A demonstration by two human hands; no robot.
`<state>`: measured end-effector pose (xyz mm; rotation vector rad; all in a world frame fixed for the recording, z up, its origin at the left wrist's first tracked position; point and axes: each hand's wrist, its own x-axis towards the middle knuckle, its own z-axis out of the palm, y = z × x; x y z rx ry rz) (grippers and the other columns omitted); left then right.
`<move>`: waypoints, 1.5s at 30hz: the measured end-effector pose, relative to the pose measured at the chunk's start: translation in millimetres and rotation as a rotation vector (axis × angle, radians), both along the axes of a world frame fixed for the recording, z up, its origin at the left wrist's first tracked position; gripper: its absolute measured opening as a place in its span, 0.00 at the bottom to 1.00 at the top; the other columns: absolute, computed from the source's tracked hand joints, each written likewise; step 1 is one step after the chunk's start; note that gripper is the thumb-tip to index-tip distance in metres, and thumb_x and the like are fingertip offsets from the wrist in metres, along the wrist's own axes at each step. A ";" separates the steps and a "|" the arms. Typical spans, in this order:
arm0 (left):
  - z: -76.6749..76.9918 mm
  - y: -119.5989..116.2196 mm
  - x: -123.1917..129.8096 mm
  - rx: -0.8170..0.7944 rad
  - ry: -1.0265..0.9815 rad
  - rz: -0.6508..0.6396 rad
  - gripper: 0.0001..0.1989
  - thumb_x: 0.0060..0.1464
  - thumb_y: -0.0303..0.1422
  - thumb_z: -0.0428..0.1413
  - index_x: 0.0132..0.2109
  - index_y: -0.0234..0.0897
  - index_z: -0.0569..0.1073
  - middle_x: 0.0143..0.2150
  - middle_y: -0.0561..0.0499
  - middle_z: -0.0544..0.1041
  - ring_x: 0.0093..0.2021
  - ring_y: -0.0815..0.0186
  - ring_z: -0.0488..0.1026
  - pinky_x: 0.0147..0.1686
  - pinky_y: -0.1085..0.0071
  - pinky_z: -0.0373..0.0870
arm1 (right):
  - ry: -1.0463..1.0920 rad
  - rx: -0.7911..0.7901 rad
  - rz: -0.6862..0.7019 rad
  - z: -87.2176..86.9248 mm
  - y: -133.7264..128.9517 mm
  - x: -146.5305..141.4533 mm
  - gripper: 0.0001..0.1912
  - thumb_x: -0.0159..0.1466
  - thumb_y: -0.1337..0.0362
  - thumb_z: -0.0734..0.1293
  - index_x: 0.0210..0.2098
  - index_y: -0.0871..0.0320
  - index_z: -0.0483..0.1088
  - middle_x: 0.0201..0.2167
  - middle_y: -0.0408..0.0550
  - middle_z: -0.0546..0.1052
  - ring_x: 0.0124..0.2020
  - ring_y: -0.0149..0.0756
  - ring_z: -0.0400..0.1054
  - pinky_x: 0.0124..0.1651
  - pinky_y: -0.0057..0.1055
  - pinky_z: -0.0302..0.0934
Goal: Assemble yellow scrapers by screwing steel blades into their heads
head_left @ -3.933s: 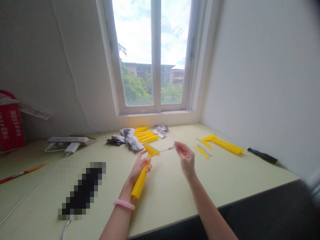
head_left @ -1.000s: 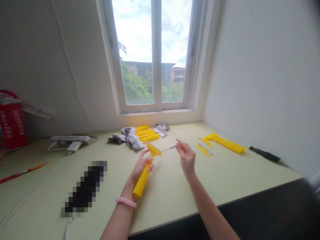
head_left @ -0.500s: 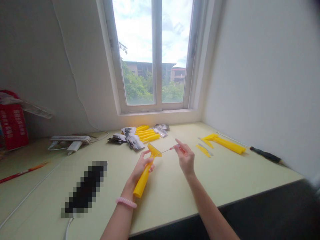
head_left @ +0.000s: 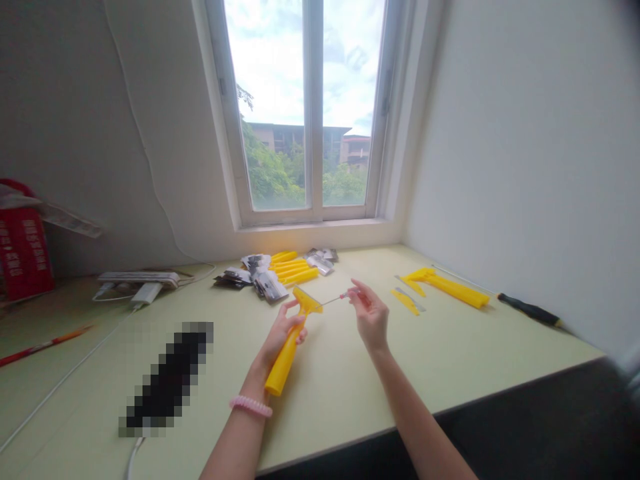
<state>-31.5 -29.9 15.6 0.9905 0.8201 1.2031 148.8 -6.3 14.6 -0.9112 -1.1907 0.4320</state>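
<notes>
Both forearms reach in over the near edge of the counter [head_left: 330,427]. The left hand [head_left: 283,333] is clenched round the handle of a yellow plastic scraper [head_left: 286,357], and the right hand [head_left: 371,315] pinches a thin metal pin [head_left: 334,299] with a red end, its tip just beside the scraper's head. Along the back edge, yellow handles [head_left: 295,268] lie among foil packets [head_left: 269,287], and a black-handled screwdriver [head_left: 530,311] lies toward the right corner.
</notes>
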 end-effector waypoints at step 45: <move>4.7 -2.5 -2.2 -0.049 -0.166 -0.001 0.23 0.45 0.25 0.53 0.48 0.41 0.54 0.36 0.48 0.71 0.16 0.81 0.60 0.14 0.83 0.52 | 0.009 0.090 0.037 3.3 -5.0 -0.8 0.12 0.58 0.65 0.61 0.41 0.59 0.68 0.35 0.50 0.73 0.34 0.35 0.69 0.40 0.38 0.66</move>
